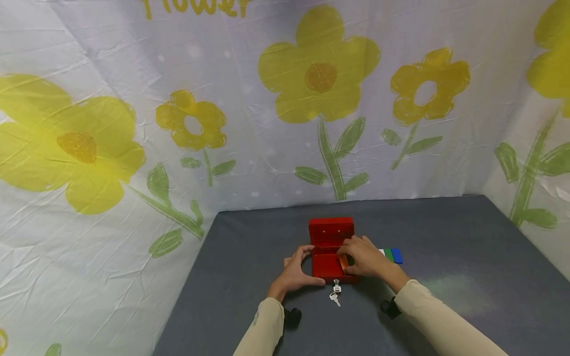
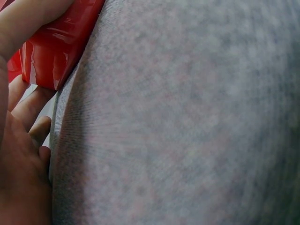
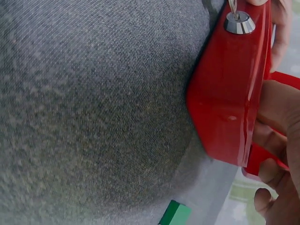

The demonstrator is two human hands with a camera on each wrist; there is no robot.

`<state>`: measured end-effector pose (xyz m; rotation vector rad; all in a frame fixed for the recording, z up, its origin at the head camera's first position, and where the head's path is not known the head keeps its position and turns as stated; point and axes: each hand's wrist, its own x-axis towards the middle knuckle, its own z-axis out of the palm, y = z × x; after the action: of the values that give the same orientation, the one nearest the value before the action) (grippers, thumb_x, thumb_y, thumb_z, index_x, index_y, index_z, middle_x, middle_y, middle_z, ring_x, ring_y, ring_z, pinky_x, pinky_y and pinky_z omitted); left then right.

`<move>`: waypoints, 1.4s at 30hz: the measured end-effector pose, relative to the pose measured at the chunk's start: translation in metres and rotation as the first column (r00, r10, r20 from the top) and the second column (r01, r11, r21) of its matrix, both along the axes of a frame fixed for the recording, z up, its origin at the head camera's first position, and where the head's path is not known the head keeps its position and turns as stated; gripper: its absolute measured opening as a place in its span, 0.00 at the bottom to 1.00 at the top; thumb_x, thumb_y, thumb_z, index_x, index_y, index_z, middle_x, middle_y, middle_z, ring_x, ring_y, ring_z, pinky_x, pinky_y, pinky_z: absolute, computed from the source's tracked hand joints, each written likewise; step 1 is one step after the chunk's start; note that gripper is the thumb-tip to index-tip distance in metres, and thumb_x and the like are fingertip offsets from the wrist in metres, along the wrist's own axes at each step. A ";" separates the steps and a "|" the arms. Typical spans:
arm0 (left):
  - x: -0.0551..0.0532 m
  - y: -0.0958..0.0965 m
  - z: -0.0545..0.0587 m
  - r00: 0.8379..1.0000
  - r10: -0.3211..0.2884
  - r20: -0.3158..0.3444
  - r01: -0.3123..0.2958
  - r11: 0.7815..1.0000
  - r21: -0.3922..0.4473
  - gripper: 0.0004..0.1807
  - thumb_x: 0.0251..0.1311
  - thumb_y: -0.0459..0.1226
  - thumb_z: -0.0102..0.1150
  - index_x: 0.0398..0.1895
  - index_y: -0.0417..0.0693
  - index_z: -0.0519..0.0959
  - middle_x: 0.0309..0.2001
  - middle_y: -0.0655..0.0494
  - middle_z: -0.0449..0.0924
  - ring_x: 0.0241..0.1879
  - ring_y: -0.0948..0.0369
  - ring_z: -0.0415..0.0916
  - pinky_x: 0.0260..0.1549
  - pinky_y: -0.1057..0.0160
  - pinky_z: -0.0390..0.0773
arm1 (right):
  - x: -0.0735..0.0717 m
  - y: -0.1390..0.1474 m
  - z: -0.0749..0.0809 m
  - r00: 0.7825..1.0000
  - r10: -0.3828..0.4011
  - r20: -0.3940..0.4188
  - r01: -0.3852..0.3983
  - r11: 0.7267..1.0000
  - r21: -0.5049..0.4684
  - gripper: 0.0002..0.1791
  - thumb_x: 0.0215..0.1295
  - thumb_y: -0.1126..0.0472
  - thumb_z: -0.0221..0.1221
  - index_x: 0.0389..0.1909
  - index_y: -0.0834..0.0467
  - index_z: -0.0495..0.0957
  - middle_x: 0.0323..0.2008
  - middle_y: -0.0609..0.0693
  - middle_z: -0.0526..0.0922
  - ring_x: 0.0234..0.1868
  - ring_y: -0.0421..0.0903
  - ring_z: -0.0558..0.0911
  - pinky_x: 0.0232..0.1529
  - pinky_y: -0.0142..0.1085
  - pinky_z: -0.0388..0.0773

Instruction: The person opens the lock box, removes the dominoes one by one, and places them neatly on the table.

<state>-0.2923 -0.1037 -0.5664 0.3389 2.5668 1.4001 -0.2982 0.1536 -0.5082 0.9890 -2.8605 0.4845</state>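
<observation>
A small red cash box (image 1: 323,264) stands on the table with its lid (image 1: 331,222) raised at the back. My left hand (image 1: 293,273) grips the box's left side, thumb at the front edge and fingers towards the back; the left wrist view catches only the red corner (image 2: 44,65) between them. Inside the box, at its right end, my right hand (image 1: 361,256) pinches a flat orange piece (image 1: 344,262). From the right wrist, the box wall hides what those fingers hold. A key sits in the front lock (image 3: 239,22), and more keys (image 1: 335,298) hang from it onto the table.
Right of the box, partly behind the right hand, lie a white piece (image 1: 382,251), a green piece (image 1: 389,255) and a blue piece (image 1: 397,255) side by side. The dark grey table (image 1: 249,257) meets a flower-printed cloth (image 1: 249,173) at the back.
</observation>
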 end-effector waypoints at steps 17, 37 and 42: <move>0.001 0.001 0.003 1.000 -0.011 0.002 0.011 1.000 0.006 0.52 0.41 0.50 0.83 0.71 0.66 0.63 0.75 0.51 0.67 0.70 0.46 0.52 0.63 0.36 0.61 | -0.001 0.011 0.001 1.000 -0.021 0.020 0.023 0.994 -0.109 0.22 0.51 0.56 0.75 0.49 0.55 0.86 0.45 0.47 0.85 0.43 0.44 0.73 0.42 0.39 0.57; 0.001 0.002 0.004 1.000 0.005 0.020 -0.006 1.000 0.018 0.51 0.39 0.50 0.84 0.70 0.67 0.65 0.75 0.52 0.67 0.69 0.47 0.52 0.64 0.35 0.62 | 0.003 0.033 0.002 0.999 -0.034 -0.033 0.027 0.983 -0.182 0.22 0.55 0.57 0.74 0.50 0.57 0.84 0.47 0.49 0.84 0.44 0.46 0.74 0.43 0.39 0.58; 0.001 0.000 0.004 1.000 0.009 0.023 -0.009 1.000 0.019 0.52 0.39 0.51 0.84 0.70 0.69 0.64 0.75 0.53 0.67 0.69 0.47 0.52 0.65 0.35 0.63 | 0.002 0.040 -0.001 0.998 -0.057 -0.033 0.051 0.983 -0.178 0.22 0.54 0.57 0.74 0.51 0.57 0.84 0.47 0.49 0.84 0.47 0.48 0.75 0.44 0.39 0.59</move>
<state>-0.2914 -0.1033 -0.5627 0.3129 2.5406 1.4245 -0.2958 0.1933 -0.5091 0.8788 -2.7449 0.6930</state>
